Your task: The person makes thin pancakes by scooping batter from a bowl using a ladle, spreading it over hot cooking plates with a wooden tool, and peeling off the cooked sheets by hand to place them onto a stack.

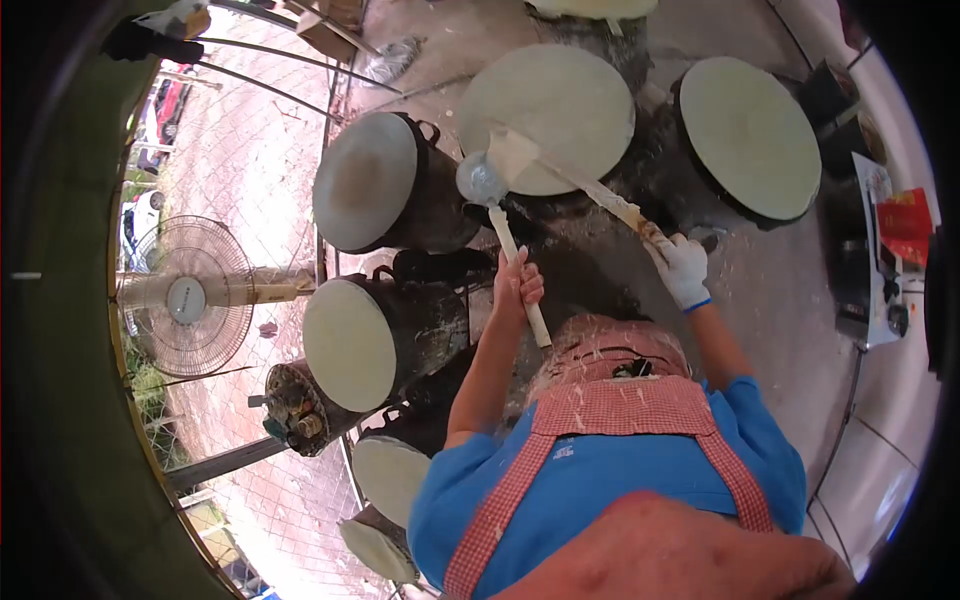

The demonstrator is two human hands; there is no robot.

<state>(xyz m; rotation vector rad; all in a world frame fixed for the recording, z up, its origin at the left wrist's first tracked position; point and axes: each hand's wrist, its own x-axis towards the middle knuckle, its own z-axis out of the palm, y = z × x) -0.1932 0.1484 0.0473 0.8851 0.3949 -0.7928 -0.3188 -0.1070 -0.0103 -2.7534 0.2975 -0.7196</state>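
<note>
My left hand, bare, is closed round the pale wooden handle of a ladle. The ladle's round metal bowl hangs by the near left edge of a large round griddle coated in pale batter. In a white glove, my right hand grips the brown end of a long wooden spatula. Its broad, flat, pale blade reaches over the same griddle, just beside the ladle bowl; whether it touches the surface I cannot tell.
More round griddles stand around me: one at right, a greyer one at upper left, one at left, and others lower left. A standing fan is by the wire fence. A red packet sits at far right.
</note>
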